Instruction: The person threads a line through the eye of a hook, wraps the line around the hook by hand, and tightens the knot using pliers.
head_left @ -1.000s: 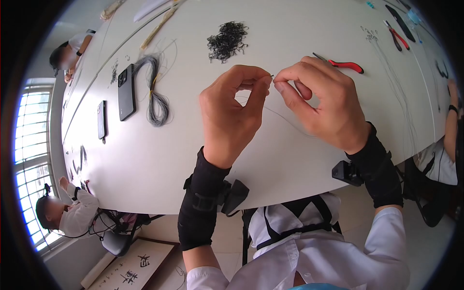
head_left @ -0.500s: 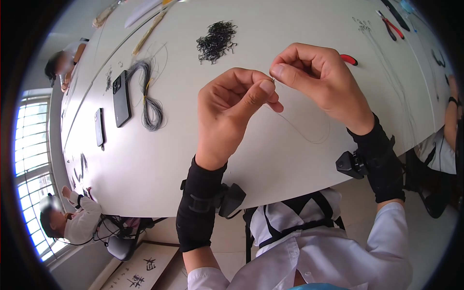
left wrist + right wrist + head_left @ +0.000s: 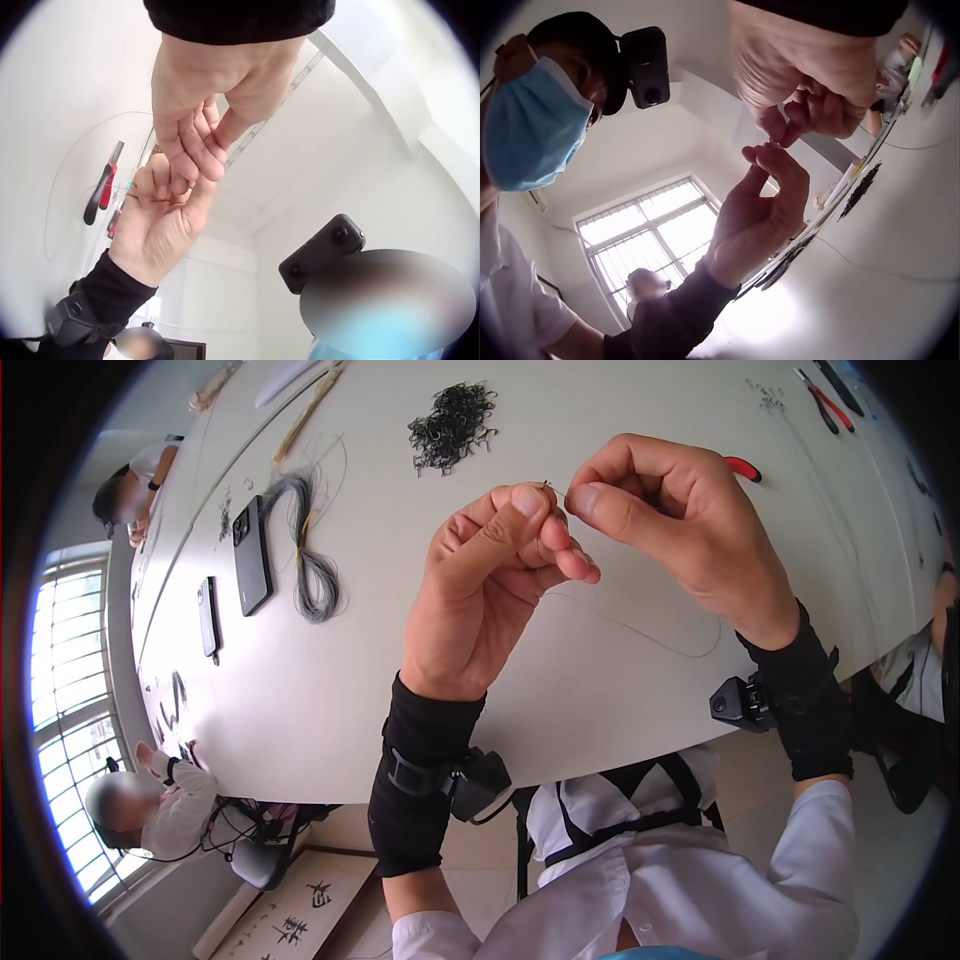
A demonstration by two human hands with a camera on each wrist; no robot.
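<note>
In the head view my left hand [image 3: 480,575] pinches a small dark hook-like piece [image 3: 546,485] between thumb and forefinger, its tip just showing above them. My right hand [image 3: 690,525] is close beside it, thumb and forefinger together on a fine thread-like line that is mostly hidden at the fingertips. From beneath the hands a thin pale line [image 3: 650,645] loops over the table. Both wrist views show the fingertips nearly meeting, the left hand [image 3: 761,206] below the right hand [image 3: 802,82] in the right wrist view.
On the white table [image 3: 330,730] lie a heap of small black curved pieces [image 3: 452,428], a tied coil of grey line [image 3: 315,585], two phones, one a black phone [image 3: 252,555], and red-and-black pliers [image 3: 828,405]. Another red handle [image 3: 742,468] shows behind my right hand. Other people sit around the table.
My left hand has turned so its palm and curled fingers show more, with the pinched piece pointing up. My right hand has risen slightly, and the line's loop has spread to the right.
</note>
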